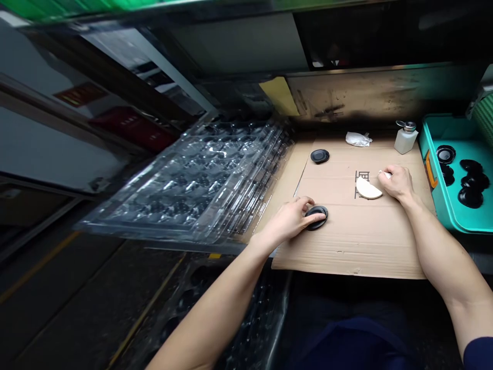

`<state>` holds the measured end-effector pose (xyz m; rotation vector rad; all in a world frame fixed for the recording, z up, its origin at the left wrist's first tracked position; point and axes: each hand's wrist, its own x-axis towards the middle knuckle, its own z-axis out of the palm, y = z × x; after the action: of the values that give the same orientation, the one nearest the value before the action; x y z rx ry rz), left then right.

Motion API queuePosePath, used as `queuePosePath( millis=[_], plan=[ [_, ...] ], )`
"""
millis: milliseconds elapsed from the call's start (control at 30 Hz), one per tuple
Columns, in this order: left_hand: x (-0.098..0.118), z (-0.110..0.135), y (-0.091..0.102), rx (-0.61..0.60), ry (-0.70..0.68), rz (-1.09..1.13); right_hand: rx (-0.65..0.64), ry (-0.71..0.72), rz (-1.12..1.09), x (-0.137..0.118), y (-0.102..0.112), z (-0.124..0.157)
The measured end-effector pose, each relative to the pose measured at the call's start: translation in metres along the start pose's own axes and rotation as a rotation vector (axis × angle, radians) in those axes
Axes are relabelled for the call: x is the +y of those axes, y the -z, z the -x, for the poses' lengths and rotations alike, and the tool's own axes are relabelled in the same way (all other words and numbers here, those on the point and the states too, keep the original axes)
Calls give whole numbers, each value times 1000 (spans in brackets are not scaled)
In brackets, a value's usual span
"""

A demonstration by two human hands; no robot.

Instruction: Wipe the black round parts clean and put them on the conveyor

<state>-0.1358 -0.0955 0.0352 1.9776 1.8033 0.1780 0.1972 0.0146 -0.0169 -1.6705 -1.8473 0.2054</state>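
My left hand (300,218) grips a round black disc-shaped part (316,218) by its edge, low over the cardboard sheet (370,246). The thumb lies across the disc's near side and the fingers curl behind it. To the right, my right hand (398,182) is closed on a small piece of white cloth or tissue (384,174), most of it hidden in the fingers. Just left of that hand lies a cream half-round pad (367,188). A second black disc (319,156) rests farther back on the cardboard.
Stacked clear plastic trays (192,180) with moulded pockets stand on the left. At the back are a crumpled white wipe (358,139) and a pump bottle (405,139). A teal bin (462,226) with an orange latch (431,169) holds several black parts on the right.
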Motion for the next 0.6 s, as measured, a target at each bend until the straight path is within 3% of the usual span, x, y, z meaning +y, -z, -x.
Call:
queuePosePath(
  millis=[133, 267, 400, 533, 600],
  plan=[
    [8, 16, -4, 27, 11, -135, -33, -18, 22, -1, 1, 0],
    [10, 18, -9, -31, -137, -153, -40, -20, 31, -2, 2, 1],
    [0, -10, -3, -28, -240, -109, -33, -31, 18, -2, 1, 1],
    [-11, -48, 15, 104, -231, -88, -39, -38, 29, -1, 0, 3],
    [-15, -61, 19, 77, -238, -109, -38, -36, 33, 1, -1, 2]
  ],
)
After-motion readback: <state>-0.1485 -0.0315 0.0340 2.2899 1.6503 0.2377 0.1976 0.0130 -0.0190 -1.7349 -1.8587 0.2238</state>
